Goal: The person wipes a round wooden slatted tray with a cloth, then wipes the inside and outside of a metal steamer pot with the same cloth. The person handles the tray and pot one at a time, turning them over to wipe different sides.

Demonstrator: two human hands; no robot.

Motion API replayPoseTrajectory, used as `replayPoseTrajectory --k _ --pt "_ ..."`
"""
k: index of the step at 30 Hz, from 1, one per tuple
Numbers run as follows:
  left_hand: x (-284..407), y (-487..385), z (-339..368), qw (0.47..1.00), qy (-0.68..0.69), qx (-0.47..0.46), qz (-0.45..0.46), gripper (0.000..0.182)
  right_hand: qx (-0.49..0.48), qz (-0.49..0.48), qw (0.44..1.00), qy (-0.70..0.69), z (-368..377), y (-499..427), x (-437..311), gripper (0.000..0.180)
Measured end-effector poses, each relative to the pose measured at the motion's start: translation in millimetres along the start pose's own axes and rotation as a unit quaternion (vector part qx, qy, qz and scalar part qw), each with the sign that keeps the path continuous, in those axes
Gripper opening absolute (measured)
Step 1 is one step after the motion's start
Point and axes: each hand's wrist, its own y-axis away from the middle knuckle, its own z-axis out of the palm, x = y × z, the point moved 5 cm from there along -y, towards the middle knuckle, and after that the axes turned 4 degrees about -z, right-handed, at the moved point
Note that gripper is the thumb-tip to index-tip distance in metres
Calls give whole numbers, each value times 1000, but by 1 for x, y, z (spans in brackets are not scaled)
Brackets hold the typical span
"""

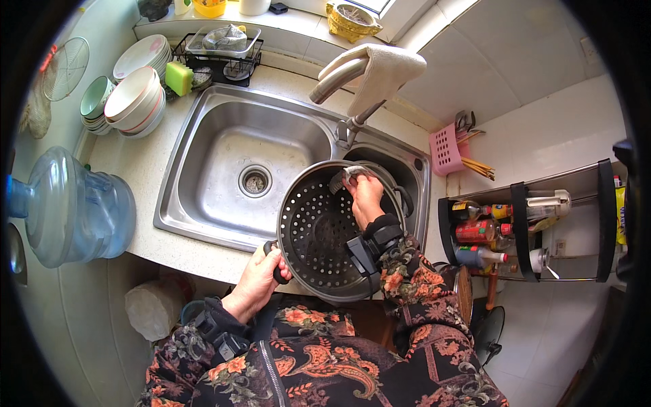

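Observation:
A round metal steamer pot with a perforated bottom (325, 229) rests over the counter's front edge and the right part of the double sink. My left hand (259, 280) grips its black side handle (277, 264). With my right hand (363, 196) I hold a grey cloth (348, 176) against the inner wall near the far rim. Part of the cloth is hidden by my fingers. Beyond the pot stands the faucet (338, 79), with a pale towel (384, 71) draped over it.
The stainless steel sink (224, 137) lies at left. Stacked bowls (133, 96), plates (142, 56) and a green-yellow sponge (179, 78) stand behind it. A large water bottle (81, 208) lies left. At right are a pink utensil basket (446, 150) and a bottle rack (519, 229).

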Motion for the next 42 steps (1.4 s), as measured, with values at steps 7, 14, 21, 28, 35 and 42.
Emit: replayPoseTrajectory --k 7,14,21,28,35,42 --pt "-4 -2 -1 1000 -14 -7 -1 22 -92 -32 982 164 63 27 10 12" --pt "-5 -6 -3 1000 -16 -20 -9 21 -240 64 955 162 90 106 10 17" --pt "-3 -4 2 1000 10 -17 -19 20 -378 63 884 269 72 174 -9 12" --pt "-3 -5 3 999 3 -32 -26 18 -256 -11 944 207 79 124 2 14" --pt "-3 -11 -4 999 11 -38 -28 24 -333 -40 898 286 79 169 -18 22" --pt "1 -8 1 999 35 -37 -10 26 -382 25 895 229 44 213 -24 18"
